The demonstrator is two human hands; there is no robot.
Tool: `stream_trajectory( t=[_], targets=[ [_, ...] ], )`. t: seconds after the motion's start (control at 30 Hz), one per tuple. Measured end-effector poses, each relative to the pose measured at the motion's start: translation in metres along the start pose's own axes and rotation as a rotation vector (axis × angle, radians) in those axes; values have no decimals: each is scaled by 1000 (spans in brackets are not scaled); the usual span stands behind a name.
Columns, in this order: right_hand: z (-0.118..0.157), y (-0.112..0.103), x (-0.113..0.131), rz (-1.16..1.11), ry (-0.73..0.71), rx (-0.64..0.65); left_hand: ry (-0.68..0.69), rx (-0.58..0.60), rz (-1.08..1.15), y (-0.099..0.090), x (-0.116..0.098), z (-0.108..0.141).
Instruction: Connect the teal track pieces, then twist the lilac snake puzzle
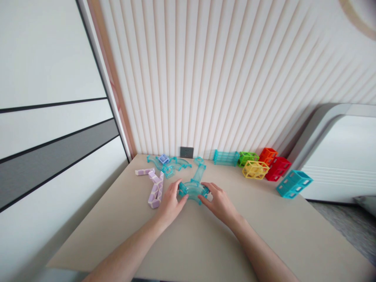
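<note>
Several curved, see-through teal track pieces (pixel 194 188) lie together on the table in front of me. My left hand (pixel 171 197) grips their left end between thumb and fingers. Around the right end my right hand (pixel 216 199) is closed in the same way. Just behind them, a straight teal track piece (pixel 199 172) lies on the table, its near end close to the held curves; I cannot tell whether they join. To the left of my left hand is a purple and white jointed strip (pixel 156 188), folded back on itself.
More teal track pieces (pixel 182 162) and a small blue frame block (pixel 163 158) lie at the back left. A stack of straight teal tracks (pixel 226 158) stands by the wall. Green (pixel 248 158), yellow (pixel 255 169), orange (pixel 268 155), red (pixel 278 168) and teal frame blocks (pixel 294 183) stand at right.
</note>
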State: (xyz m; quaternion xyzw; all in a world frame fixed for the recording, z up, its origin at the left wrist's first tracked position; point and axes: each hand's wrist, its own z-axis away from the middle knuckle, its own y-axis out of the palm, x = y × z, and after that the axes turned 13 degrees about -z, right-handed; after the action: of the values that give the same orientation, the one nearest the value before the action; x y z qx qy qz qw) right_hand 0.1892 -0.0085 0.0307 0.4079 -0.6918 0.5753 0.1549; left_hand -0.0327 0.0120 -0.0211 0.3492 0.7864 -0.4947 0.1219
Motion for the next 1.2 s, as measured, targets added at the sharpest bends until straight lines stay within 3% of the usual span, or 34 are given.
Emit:
stream_trajectory(
  t=[0.43, 0.63, 1.2],
  targets=[
    [2, -5, 14, 93, 11, 88, 10, 34, -71, 5, 5, 7],
    [3, -5, 12, 172, 15, 90, -20, 86, -69, 5, 7, 6],
    [1, -6, 16, 146, 47, 52, -44, 42, -86, 10, 9, 7]
  ],
)
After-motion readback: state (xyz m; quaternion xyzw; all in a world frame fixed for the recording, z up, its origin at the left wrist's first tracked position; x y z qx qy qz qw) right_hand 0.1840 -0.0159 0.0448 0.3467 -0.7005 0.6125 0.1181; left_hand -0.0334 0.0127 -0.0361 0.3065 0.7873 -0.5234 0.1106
